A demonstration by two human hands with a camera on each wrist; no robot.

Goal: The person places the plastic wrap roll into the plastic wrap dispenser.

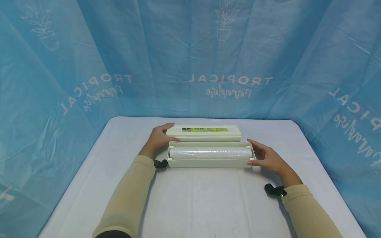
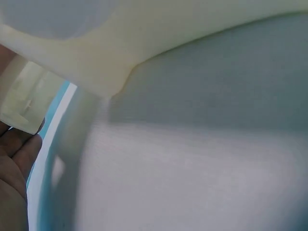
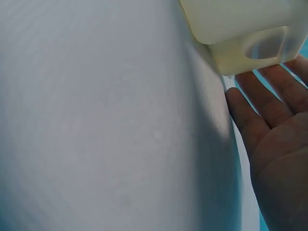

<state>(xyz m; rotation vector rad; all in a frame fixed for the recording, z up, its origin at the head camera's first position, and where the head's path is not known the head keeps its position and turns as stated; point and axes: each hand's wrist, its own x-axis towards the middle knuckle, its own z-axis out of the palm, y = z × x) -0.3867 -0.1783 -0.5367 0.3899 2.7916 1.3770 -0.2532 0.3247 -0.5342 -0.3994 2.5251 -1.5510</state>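
We have the lid (image 1: 205, 135) off and just behind the open box (image 1: 208, 164), film roll (image 1: 210, 153) seated inside, left hand (image 1: 157, 138) pinching lid's left end, right hand (image 1: 270, 161) part-spread, gripping box's right end; opening looks done, lid not refitted.

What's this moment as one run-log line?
Left hand: holds lid, left end | Right hand: grips open box, right end | Roll: inside box | Lid: behind box

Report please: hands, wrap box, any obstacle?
Left hand grips lid. Right hand holds dispenser box by its end. Plastic wrap roll lies inside. No obstruction visible.
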